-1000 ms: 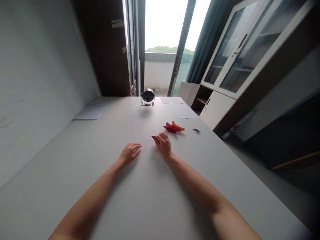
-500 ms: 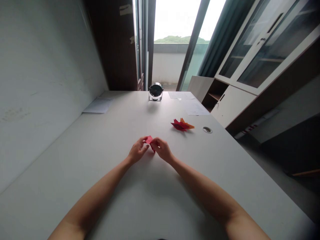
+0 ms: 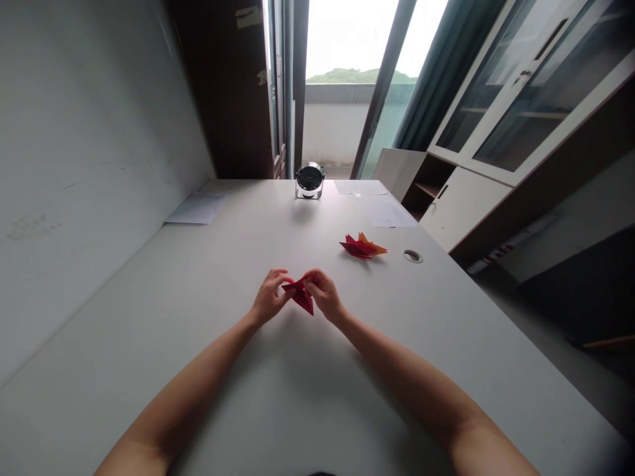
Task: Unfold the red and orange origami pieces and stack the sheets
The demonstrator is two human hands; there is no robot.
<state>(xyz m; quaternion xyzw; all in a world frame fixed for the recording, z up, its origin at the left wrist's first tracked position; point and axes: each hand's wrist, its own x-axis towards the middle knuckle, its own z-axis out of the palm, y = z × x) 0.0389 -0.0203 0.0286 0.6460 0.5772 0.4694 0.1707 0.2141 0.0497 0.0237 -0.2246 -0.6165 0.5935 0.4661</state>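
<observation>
Between my two hands is a small piece of folded red paper [image 3: 303, 301], with one pointed end angled down toward me. My left hand [image 3: 269, 297] pinches its left corner, thumb below and fingers curved above. On the other side, my right hand [image 3: 322, 291] grips the upper right edge between thumb and fingers. The paper's far side is partly hidden by the fingertips. Farther back to the right lies a small group of folded red and orange paper shapes [image 3: 361, 247], their points sticking up; neither hand touches them.
The white table [image 3: 208, 264] extends forward from me. A round black device on a silver stand [image 3: 309, 180] is at its far edge. Paper sheets lie at the back left [image 3: 196, 208] and back right [image 3: 389, 211]. A cable hole [image 3: 413, 256] is near the right edge.
The red paper has turned in my hands, and more of its dark red folded side and lower point now shows. My left fingers have shifted their hold on it.
</observation>
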